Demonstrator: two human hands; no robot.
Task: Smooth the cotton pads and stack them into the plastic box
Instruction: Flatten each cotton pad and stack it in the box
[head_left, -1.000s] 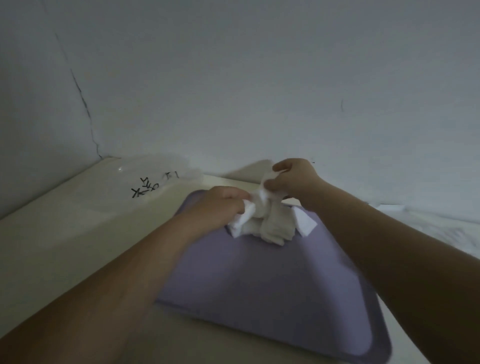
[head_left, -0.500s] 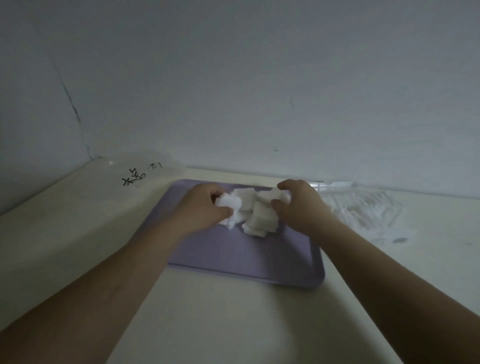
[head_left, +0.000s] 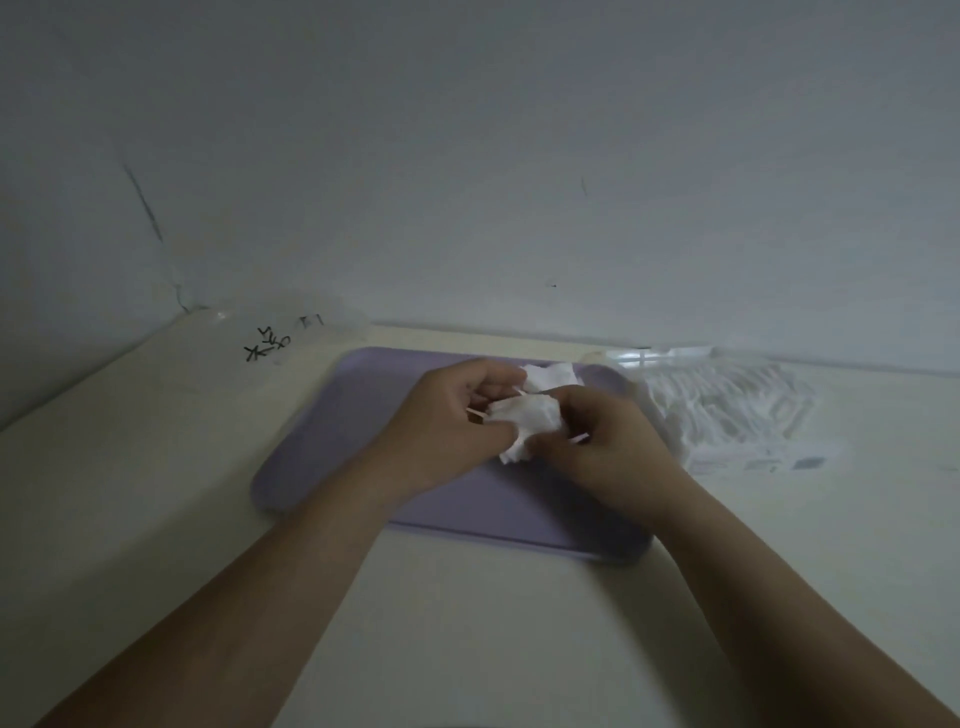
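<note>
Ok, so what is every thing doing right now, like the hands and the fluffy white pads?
purple tray: flat on the table.
cotton pads: crumpled bunch, not smoothed, held over the tray.
left hand: curled round the bunch.
right hand: pinching the same bunch.
clear plastic bag: lying right of the tray, white things inside.
clear plastic box: back left; contents too faint to tell.

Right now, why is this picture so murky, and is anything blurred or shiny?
Head view: dim, flat, greyish light, no hard shadows; pads, left hand and right hand slightly smeared by motion; faint glare on the clear plastic at right; wide lens stretches the corners.
</note>
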